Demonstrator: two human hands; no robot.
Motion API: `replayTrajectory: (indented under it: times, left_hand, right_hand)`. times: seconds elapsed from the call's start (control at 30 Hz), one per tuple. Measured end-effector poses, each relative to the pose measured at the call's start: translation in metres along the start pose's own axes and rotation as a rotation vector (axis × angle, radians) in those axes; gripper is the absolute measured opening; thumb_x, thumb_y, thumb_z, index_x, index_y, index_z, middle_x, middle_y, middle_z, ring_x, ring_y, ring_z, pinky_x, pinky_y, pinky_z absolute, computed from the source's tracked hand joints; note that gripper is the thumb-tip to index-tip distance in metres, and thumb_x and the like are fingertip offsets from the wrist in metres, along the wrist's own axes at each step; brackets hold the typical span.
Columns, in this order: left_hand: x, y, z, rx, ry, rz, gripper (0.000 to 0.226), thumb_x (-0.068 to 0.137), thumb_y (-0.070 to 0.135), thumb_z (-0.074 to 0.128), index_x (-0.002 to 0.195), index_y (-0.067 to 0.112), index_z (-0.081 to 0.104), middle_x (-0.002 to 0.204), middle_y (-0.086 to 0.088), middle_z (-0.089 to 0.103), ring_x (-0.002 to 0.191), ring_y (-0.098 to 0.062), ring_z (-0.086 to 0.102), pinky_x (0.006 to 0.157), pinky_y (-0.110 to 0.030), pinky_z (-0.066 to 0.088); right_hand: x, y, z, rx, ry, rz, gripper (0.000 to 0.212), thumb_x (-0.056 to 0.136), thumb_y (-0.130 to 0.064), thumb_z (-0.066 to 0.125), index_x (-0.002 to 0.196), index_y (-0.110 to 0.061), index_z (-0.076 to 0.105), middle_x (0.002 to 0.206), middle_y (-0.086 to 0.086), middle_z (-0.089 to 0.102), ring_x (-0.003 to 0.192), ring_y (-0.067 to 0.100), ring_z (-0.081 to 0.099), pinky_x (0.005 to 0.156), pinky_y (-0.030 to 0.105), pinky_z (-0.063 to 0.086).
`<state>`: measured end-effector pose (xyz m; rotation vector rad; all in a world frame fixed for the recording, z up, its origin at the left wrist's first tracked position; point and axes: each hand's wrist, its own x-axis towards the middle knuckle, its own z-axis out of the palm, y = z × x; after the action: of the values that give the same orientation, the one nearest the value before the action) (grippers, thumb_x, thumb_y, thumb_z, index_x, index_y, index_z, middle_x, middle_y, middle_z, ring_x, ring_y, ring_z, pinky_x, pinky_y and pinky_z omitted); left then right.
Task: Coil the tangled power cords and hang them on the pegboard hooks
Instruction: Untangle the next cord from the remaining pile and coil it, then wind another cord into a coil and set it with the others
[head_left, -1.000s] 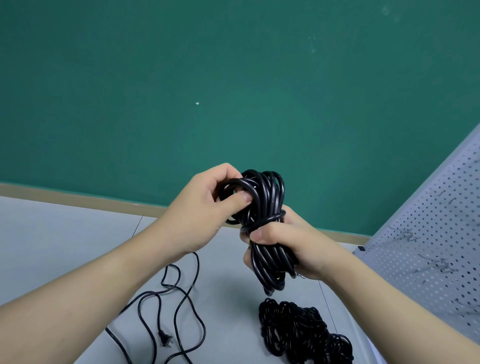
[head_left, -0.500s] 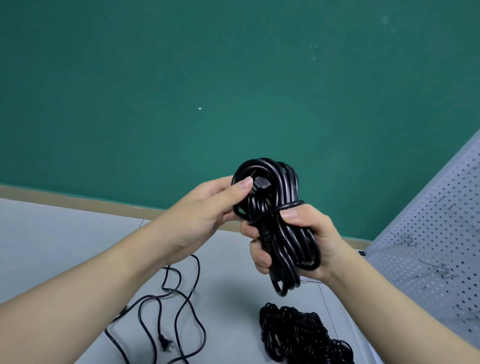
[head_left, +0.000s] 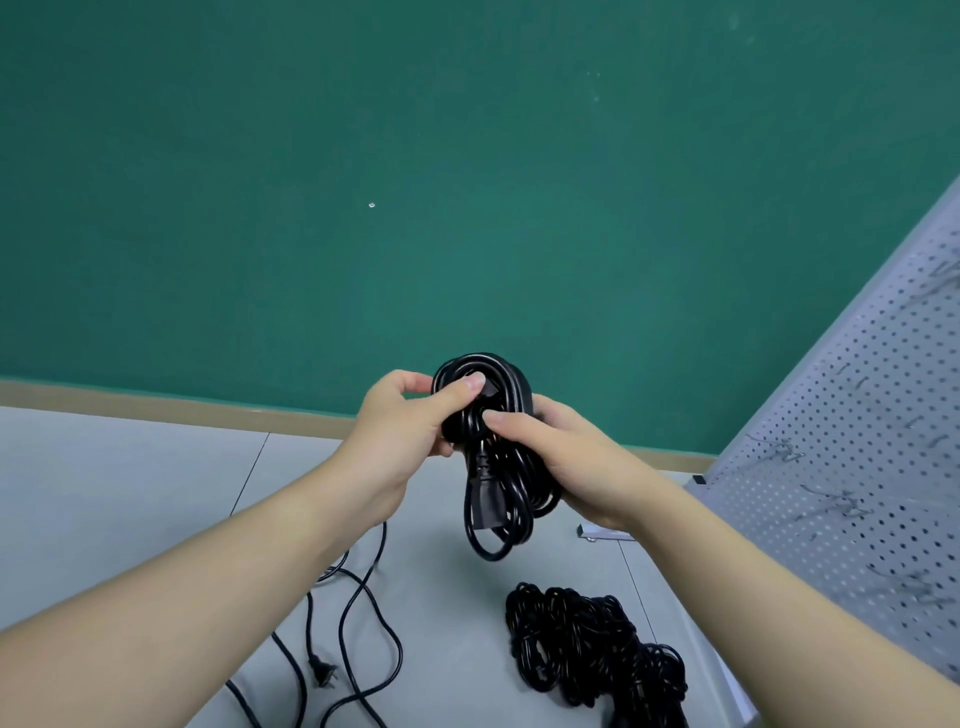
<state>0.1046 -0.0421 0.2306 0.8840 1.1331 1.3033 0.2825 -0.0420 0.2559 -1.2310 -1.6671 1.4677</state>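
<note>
Black and glossy, the coiled rubber power cord (head_left: 498, 467) hangs in the air between both hands, above the pale grey table (head_left: 130, 493). The left hand (head_left: 400, 436) curls around the upper part of the coil, its thumb pressed on the top loops. The right hand (head_left: 566, 462) grips the coil from the other side, fingers wrapped behind it and the thumb pressing at the middle. A black moulded connector (head_left: 485, 506) dangles down the front of the bundle. On the table below, a tangled heap of black cords (head_left: 587, 644) lies to the right, and a loose black cord with a two-pin plug (head_left: 358, 613) snakes to the left. A grey perforated pegboard with metal hooks (head_left: 857, 467) leans at the right, well apart from the held coil.
</note>
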Motion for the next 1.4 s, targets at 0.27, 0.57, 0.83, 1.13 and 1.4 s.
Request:
replayTrajectory:
  times: [0.27, 0.57, 0.83, 1.13, 1.4]
  left_hand:
    - [-0.004, -0.014, 0.033, 0.026, -0.251, 0.07, 0.032, 0.1, 0.028, 0.066, 0.129, 0.014, 0.063, 0.117, 0.0, 0.076, 0.109, -0.017, 0.072, 0.096, -0.038, 0.054]
    - [0.008, -0.078, 0.083, 0.094, -0.452, -0.149, 0.025, 0.105, 0.022, 0.059, 0.122, 0.006, 0.069, 0.112, -0.013, 0.077, 0.094, -0.03, 0.075, 0.09, -0.042, 0.06]
    - [0.021, -0.188, 0.088, 0.103, -0.305, -0.362, 0.027, 0.101, 0.026, 0.065, 0.108, 0.0, 0.069, 0.104, -0.02, 0.077, 0.087, -0.03, 0.074, 0.096, -0.048, 0.058]
    - [0.043, -0.302, 0.02, 0.29, -0.124, -0.539, 0.039, 0.077, 0.031, 0.087, 0.101, 0.011, 0.063, 0.108, -0.018, 0.076, 0.096, -0.035, 0.074, 0.094, -0.049, 0.059]
    - [0.065, -0.368, 0.001, 0.319, -0.099, -0.604, 0.021, 0.091, 0.004, 0.075, 0.102, 0.007, 0.058, 0.095, -0.01, 0.074, 0.072, -0.017, 0.07, 0.071, -0.027, 0.059]
  right_hand:
    - [-0.004, -0.002, -0.033, 0.136, 0.212, 0.026, 0.03, 0.101, -0.027, 0.067, 0.119, -0.004, 0.069, 0.107, 0.019, 0.076, 0.094, 0.028, 0.072, 0.087, 0.044, 0.058]
    - [-0.033, 0.061, -0.078, 0.138, 0.318, 0.192, 0.048, 0.096, -0.044, 0.07, 0.126, -0.007, 0.065, 0.113, 0.022, 0.075, 0.107, 0.041, 0.073, 0.101, 0.061, 0.053]
    - [-0.025, 0.167, -0.087, 0.073, 0.273, 0.413, 0.039, 0.101, -0.036, 0.066, 0.124, -0.005, 0.061, 0.109, 0.018, 0.077, 0.096, 0.031, 0.077, 0.085, 0.048, 0.063]
    - [0.01, 0.306, -0.03, 0.012, 0.135, 0.529, 0.049, 0.086, -0.043, 0.066, 0.111, -0.002, 0.07, 0.111, 0.025, 0.073, 0.097, 0.032, 0.074, 0.093, 0.056, 0.056]
    - [0.022, 0.352, -0.004, -0.032, 0.147, 0.587, 0.02, 0.103, -0.005, 0.053, 0.092, -0.019, 0.063, 0.116, 0.026, 0.068, 0.094, 0.027, 0.069, 0.068, 0.015, 0.05]
